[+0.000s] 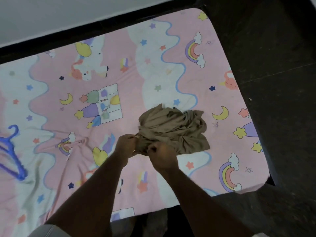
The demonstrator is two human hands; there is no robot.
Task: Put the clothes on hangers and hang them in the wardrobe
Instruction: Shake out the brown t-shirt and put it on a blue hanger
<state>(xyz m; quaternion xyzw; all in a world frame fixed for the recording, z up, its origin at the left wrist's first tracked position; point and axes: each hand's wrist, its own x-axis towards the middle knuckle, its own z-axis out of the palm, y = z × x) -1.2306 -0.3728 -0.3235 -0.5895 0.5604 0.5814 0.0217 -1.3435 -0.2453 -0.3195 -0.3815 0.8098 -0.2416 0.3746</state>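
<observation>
The crumpled tan garment (172, 129) lay on the bed sheet (119, 79), no clear long axis; left hand (125, 145) and right hand (162, 156) pinched its near edge; blue hangers (12, 151) lay far left; dark floor (273, 82) surrounded.

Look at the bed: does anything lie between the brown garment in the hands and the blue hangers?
Nothing visible does. Both hands, left and right, grip the brown garment. The blue hangers lie at the left edge, and only bare printed bedsheet stretches between them. The wardrobe is not in view.
</observation>
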